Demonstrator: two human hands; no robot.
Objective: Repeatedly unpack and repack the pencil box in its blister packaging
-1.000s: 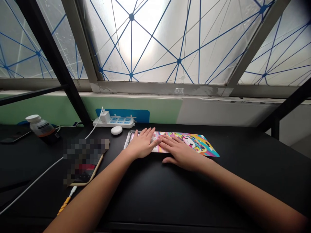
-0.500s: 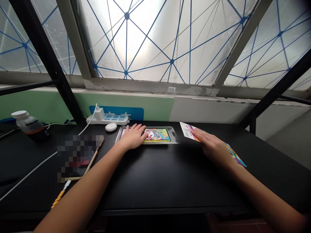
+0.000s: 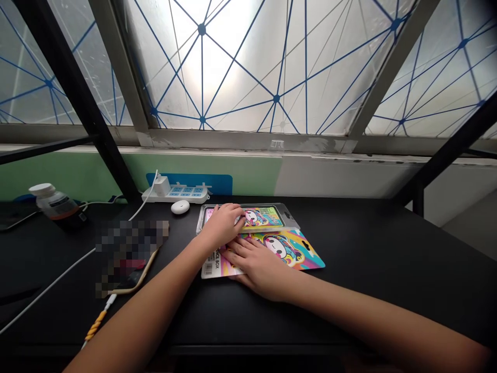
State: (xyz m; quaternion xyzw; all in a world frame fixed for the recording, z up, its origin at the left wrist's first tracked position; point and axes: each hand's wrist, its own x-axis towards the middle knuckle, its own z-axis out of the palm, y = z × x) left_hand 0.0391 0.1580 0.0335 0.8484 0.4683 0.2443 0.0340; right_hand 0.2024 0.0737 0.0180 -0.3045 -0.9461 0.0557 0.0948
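A flat, brightly printed pencil box [image 3: 267, 216] sits in a clear plastic blister shell [image 3: 290, 218] near the back of the black desk. My left hand [image 3: 223, 224] lies over its left half, fingers together and curved down onto it. Just in front is a colourful backing card [image 3: 303, 254] with a cartoon figure, a white barcode end and a hanging slot. My right hand [image 3: 260, 263] has its fingers across the card's face and its thumb at the near edge, partly hidden. The two hands nearly touch.
A white power strip [image 3: 176, 194] with a charger and a small white round case [image 3: 180, 207] are behind. To the left are a white-capped bottle [image 3: 56, 204], a blurred-out item [image 3: 130, 256] and a white cable [image 3: 48, 290]. Black frame posts [image 3: 418, 194] flank the desk.
My right hand has brought the card leftward and down, from the right side to just in front of the box. My left hand and the box have shifted slightly right, its fingers drawn together.
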